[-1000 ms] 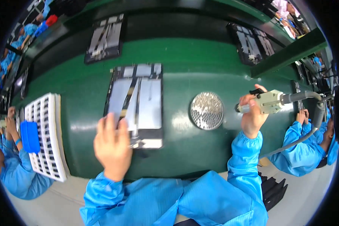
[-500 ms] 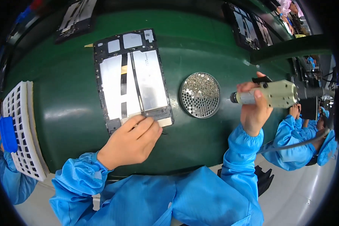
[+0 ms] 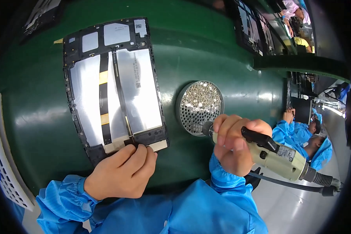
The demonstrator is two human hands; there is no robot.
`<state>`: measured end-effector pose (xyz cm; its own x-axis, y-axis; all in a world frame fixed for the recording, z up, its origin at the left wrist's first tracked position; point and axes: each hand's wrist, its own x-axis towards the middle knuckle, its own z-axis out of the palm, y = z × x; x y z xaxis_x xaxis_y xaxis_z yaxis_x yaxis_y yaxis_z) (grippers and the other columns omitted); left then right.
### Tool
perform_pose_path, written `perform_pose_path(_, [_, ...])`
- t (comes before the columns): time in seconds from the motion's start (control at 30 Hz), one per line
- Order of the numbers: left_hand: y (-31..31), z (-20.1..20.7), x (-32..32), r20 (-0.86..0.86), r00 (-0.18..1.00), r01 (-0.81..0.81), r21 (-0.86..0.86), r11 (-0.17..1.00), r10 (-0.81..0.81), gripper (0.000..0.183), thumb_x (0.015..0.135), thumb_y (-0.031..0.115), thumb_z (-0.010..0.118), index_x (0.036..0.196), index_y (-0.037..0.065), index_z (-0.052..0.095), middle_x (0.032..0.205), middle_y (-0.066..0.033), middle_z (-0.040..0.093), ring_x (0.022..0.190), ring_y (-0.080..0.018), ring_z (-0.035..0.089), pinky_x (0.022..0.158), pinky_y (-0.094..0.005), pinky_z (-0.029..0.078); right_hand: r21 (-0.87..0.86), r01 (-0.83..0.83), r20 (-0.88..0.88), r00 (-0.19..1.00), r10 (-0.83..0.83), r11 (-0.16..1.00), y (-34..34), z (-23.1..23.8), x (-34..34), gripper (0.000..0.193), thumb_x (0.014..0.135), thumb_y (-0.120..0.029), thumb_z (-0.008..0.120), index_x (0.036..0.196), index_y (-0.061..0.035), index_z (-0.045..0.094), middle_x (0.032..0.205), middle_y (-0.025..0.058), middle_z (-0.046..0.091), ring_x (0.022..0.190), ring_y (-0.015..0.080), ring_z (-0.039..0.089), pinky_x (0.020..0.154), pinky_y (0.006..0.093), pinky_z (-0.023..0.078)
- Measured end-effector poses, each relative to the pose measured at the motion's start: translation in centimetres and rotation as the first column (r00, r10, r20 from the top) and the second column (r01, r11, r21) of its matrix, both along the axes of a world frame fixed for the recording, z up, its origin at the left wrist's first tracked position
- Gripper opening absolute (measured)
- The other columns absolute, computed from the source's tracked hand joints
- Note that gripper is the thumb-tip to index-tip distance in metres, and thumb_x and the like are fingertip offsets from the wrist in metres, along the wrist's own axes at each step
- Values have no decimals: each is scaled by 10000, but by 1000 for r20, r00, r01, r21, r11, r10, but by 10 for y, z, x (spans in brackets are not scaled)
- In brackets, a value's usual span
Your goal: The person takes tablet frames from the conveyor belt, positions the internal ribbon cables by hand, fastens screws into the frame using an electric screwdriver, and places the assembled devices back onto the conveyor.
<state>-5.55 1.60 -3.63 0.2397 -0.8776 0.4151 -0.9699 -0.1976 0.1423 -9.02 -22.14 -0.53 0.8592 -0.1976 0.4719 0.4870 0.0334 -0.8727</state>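
An opened tablet (image 3: 138, 93) lies on the green table at the left, its silver battery cells and dark flat cables bare. My left hand (image 3: 123, 169) is closed at the tablet's lower edge, its curled fingertips on the connector area, hiding what lies under them. In my right hand (image 3: 238, 144) is a pale green electric screwdriver (image 3: 279, 154), gripped near its front end. The screwdriver's nose points left, over the lower right rim of a round dish of screws (image 3: 201, 107). Loose small screws heap in the dish's far half; its near half shows a plate full of holes.
A white slotted foam tray (image 3: 7, 160) stands at the left edge. More opened tablets (image 3: 249, 31) lie at the far right, another (image 3: 39, 17) at the far left. A green rail (image 3: 300, 64) crosses the right side. Co-workers in blue (image 3: 300, 136) sit at the right.
My right hand has brought the screwdriver leftward and nearer to me, from beside the dish to its rim. My left hand stays at the tablet's lower edge. The whole view has shifted.
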Motion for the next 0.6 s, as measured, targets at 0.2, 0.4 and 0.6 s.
perform_pose_path(0.2, [1,3,4,-33,998,58,-25,998,-59,155,734,75,716,854,-22,706,898,-116,655,859,-242,626,739,-325,529,-45,-50,-57,997,47,998,4,-3,5,364,851,-110,547,1206,-81,469,637,25,459,569,155,456,612,365,402])
perform_pose_path(0.4, [-4,2,-2,-98,994,-59,-123,991,47,173,740,106,733,839,-32,704,890,-124,661,850,-237,633,744,-329,533,-56,-31,-49,998,28,998,3,-6,7,354,855,-112,547,1197,-69,466,636,28,457,564,155,459,603,360,404])
perform_pose_path(0.6, [-6,3,-1,-109,990,-102,-111,989,90,203,761,123,735,901,-21,707,905,-126,654,851,-240,624,745,-342,523,-83,-25,-50,999,21,996,3,-6,8,340,858,-113,546,1184,-62,467,637,33,459,562,161,469,602,365,412])
